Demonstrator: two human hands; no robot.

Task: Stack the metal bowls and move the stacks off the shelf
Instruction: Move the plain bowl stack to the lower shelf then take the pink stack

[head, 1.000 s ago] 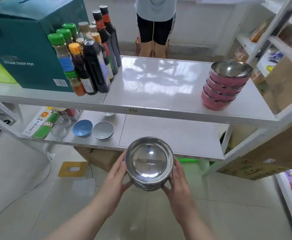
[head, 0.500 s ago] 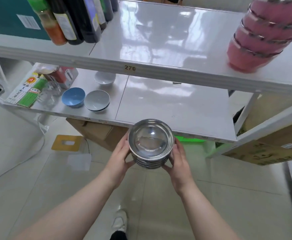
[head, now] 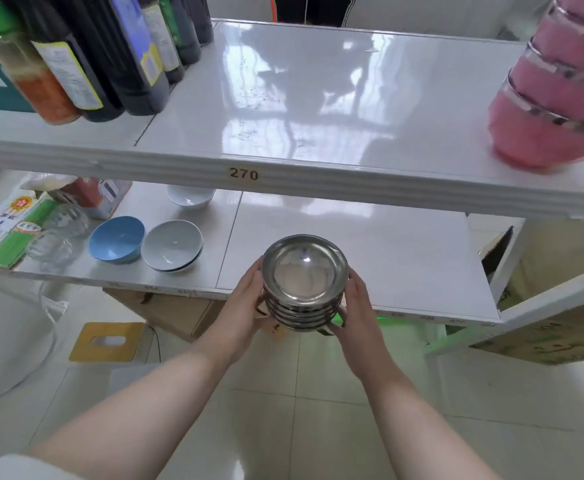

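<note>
Both hands are sitting low in the middle of the frame, gripping a stack of metal bowls between them: the left hand is pressing in on the stack's left side and the right hand is clamping the right side, fingers curling under the bottom. The stack is hanging right at the front edge of the lower shelf; can't tell if it's touching the shelf. The bowls are shiny steel, nested tight so only their rims are showing as rings down the side, and the top one is sitting empty, just mirroring the light.

To the left on that lower shelf, a blue bowl and a grey-white bowl are sitting side by side, both empty, with another white bowl farther back and clear glassware plus green packets at the left edge.

Up top, the upper shelf is wearing a "270" label. Dark sauce bottles are crowding the upper left, and a stack of pink bowls is leaning in at the upper right.
</note>
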